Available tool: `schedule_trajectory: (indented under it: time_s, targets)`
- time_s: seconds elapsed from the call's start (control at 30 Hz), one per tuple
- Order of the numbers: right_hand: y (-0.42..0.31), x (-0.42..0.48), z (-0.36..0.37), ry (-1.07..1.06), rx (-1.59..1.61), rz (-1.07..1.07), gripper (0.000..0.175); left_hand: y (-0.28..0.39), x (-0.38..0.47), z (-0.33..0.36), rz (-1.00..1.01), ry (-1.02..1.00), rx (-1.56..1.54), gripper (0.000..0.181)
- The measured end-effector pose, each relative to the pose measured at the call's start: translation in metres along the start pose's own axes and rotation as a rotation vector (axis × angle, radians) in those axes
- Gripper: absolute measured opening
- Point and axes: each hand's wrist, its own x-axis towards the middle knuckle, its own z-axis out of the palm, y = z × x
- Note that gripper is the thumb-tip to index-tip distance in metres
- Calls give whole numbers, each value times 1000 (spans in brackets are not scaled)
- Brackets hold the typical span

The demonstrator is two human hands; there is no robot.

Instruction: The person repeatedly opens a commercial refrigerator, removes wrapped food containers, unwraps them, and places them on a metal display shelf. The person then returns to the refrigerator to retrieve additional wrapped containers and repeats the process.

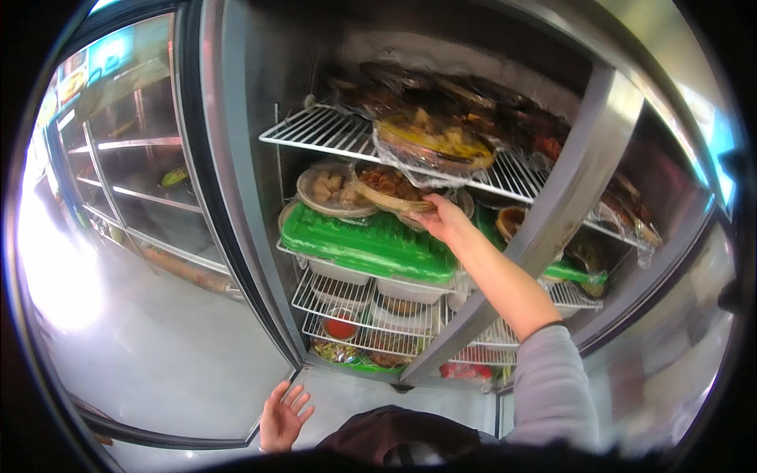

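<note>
Inside an open refrigerated cabinet, my right hand (439, 217) grips the near right rim of a shallow tan bowl (393, 188). Reddish-brown food fills the bowl, and clear wrap shows around it. The thumb is at the rim and the fingers are partly hidden below. Close to its left sits a pale bowl of light chunks (332, 189). Both bowls are above a bright green plastic lid (366, 242). Down at the bottom of the view, my left hand (285, 417) is empty, palm up with its fingers apart, near the door's lower corner.
Just above my right hand, a wrapped dish of yellowish food (434, 142) overhangs the upper wire shelf (322, 133). A steel post (582, 171) divides the cabinet, beside my right forearm. The glass door (195, 331) stands open at left. Lower racks hold a container of red sauce (340, 325).
</note>
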Motion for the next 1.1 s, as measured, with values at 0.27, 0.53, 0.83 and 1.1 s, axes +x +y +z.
schedule_trajectory:
  time_s: [0.27, 0.53, 0.83, 1.1]
  targets:
    - [25, 145, 17, 95, 109, -81, 24, -51, -66, -56, 57, 65, -111, 33]
    - [33, 270, -33, -4, 171, 40, 27, -77, -90, -9, 139, 270, -98, 29]
    - [17, 242, -25, -50, 302, -105, 29, -74, -10, 23, -107, 257, -142, 39]
    - [6, 178, -3, -173, 398, -174, 31, -7, 97, 94, -278, -68, 92, 25]
